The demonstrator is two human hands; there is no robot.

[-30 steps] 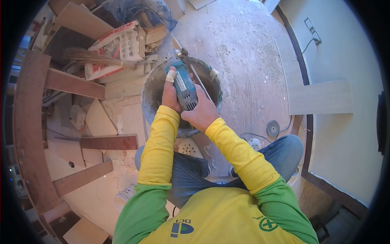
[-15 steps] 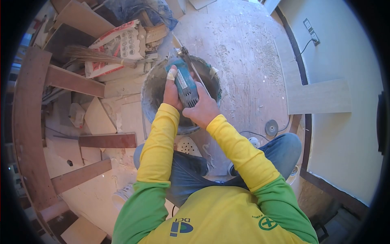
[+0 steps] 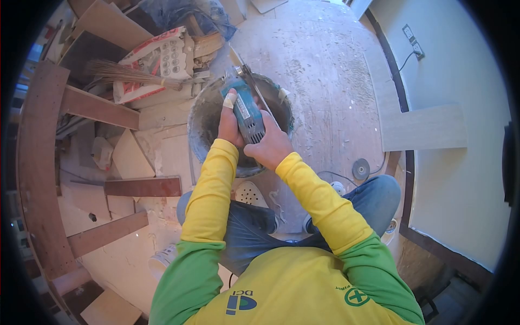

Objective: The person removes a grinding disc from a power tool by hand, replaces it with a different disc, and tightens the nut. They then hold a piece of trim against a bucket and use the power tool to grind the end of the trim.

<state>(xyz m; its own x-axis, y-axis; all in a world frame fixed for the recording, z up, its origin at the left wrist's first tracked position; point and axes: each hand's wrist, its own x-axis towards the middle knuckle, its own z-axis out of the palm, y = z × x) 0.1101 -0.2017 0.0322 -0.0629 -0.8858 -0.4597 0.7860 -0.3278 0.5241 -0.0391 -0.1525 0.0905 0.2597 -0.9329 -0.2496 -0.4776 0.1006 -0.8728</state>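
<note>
A teal angle grinder (image 3: 246, 115) is held over a large round bucket (image 3: 197, 116) with dirty grey walls. My left hand (image 3: 230, 123) is closed along the grinder's left side, its thumb wrapped in white tape. Around the vented rear end, my right hand (image 3: 269, 143) is closed from the right. A thin, flat strip (image 3: 257, 89), seen nearly edge-on, runs beside the grinder's head and down to my right fingers. Whether those fingers also grip the strip is hidden.
A loose grinding disc (image 3: 361, 169) lies on the dusty floor to the right, beside a cable. At left are a straw broom (image 3: 127, 73), a torn printed bag (image 3: 176, 59), boards and a wooden frame (image 3: 40, 162). A wall outlet (image 3: 417, 50) holds a plug.
The view has shifted very slightly. Both hands and the grinder keep nearly the same position over the bucket.
</note>
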